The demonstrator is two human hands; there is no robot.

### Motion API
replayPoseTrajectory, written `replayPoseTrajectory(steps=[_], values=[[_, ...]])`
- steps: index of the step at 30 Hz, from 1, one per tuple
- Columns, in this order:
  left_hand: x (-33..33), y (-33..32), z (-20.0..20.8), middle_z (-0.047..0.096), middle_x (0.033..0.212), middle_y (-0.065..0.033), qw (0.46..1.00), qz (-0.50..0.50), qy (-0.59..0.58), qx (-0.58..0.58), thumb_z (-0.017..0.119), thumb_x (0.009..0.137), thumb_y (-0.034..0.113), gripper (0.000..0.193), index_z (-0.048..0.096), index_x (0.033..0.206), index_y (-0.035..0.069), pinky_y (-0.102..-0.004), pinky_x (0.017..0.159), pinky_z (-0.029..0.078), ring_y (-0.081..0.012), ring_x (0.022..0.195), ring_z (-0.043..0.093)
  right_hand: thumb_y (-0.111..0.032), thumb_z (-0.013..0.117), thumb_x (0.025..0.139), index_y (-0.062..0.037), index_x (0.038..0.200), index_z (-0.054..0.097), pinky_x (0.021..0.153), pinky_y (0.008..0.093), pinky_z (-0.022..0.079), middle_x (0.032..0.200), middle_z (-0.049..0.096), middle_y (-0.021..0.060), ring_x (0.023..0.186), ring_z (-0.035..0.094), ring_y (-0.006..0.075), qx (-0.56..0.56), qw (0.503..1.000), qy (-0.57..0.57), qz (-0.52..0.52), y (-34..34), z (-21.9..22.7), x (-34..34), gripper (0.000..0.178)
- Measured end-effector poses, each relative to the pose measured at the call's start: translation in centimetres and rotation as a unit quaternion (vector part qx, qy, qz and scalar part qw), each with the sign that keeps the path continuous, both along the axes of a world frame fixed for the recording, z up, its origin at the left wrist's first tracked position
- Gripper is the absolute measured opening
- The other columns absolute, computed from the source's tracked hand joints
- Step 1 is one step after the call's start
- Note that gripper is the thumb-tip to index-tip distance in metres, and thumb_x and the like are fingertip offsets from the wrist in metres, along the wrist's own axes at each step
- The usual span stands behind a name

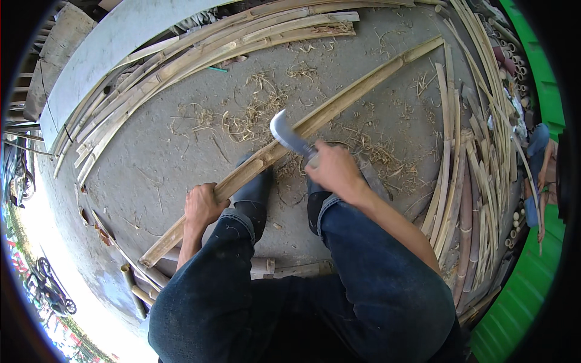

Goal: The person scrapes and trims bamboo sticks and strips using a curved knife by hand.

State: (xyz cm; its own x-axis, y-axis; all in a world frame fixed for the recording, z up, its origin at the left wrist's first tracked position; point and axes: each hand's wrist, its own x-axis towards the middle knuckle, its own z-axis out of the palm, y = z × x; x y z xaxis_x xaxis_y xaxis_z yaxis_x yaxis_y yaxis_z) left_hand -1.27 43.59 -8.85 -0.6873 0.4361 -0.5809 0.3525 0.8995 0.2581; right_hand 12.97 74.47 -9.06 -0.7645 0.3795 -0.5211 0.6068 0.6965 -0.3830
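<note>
Long, pale-tan half-round strip of split bamboo [339, 107] slants across above the floor, hollow side up, passing in front of the dark shoes. Left hand [204, 204] curled closed around it toward its lower end. Right hand [339, 172] fisted on the handle of a grey steel hook-tipped knife [290, 140]; blade over the strip, contact unclear. Grey, dusty concrete floor [200, 154], strewn with curly straw-coloured shavings [257, 112]. Bundled tan bamboo lengths [181, 63] upper left; green ribbed panel [514, 308] along right edge; parked dark motorcycle [53, 289] far left, bright ground.
</note>
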Motion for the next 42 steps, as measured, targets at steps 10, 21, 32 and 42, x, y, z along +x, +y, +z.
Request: replayPoseTrajectory(steps=[10, 21, 32, 42], values=[[0.3, -0.3, -0.1, 0.073, 0.084, -0.0251, 0.998, -0.016, 0.064, -0.011, 0.081, 0.075, 0.026, 0.031, 0.075, 0.096, 0.004, -0.0531, 0.08, 0.058, -0.0447, 0.083, 0.073, -0.03, 0.078, 0.086, -0.001, 0.115, 0.067, 0.085, 0.0538, 0.059, 0.099, 0.076, 0.0264, 0.097, 0.074, 0.0451, 0.135, 0.983, 0.006, -0.124, 9.7, 1.7, -0.7, 0.043], [2.2, -0.9, -0.2, 0.075, 0.084, -0.0196, 0.997, -0.003, 0.066, -0.027, 0.084, 0.08, 0.03, 0.032, 0.071, 0.102, 0.011, -0.0516, 0.077, 0.058, -0.0405, 0.086, 0.074, -0.026, 0.077, 0.088, 0.0032, 0.115, 0.065, 0.085, 0.0521, 0.061, 0.099, 0.075, 0.0267, 0.095, 0.075, 0.0436, 0.13, 0.987, 0.006, -0.095, 8.7, 2.1, -1.5, 0.041], [1.6, -1.3, 1.1, 0.075, 0.086, -0.021, 0.997, -0.001, 0.069, -0.032, 0.086, 0.079, 0.031, 0.038, 0.074, 0.11, 0.013, -0.0508, 0.077, 0.058, -0.0409, 0.084, 0.074, -0.028, 0.077, 0.086, 0.0027, 0.115, 0.068, 0.085, 0.052, 0.06, 0.1, 0.075, 0.0268, 0.096, 0.074, 0.0463, 0.113, 0.982, 0.049, -0.143, 9.6, 1.0, 0.0, 0.043], [-0.7, -0.7, 2.9, 0.071, 0.081, -0.0306, 0.999, 0.025, -0.039, -0.015, 0.079, 0.067, 0.026, 0.038, 0.075, 0.085, -0.008, -0.0505, 0.081, 0.059, -0.0467, 0.083, 0.073, -0.03, 0.079, 0.085, 0.0, 0.112, 0.061, 0.086, 0.0553, 0.059, 0.095, 0.074, 0.0303, 0.093, 0.074, 0.0484, 0.037, 0.999, 0.011, 0.038, 2.1, 0.8, -0.3, 0.044]])
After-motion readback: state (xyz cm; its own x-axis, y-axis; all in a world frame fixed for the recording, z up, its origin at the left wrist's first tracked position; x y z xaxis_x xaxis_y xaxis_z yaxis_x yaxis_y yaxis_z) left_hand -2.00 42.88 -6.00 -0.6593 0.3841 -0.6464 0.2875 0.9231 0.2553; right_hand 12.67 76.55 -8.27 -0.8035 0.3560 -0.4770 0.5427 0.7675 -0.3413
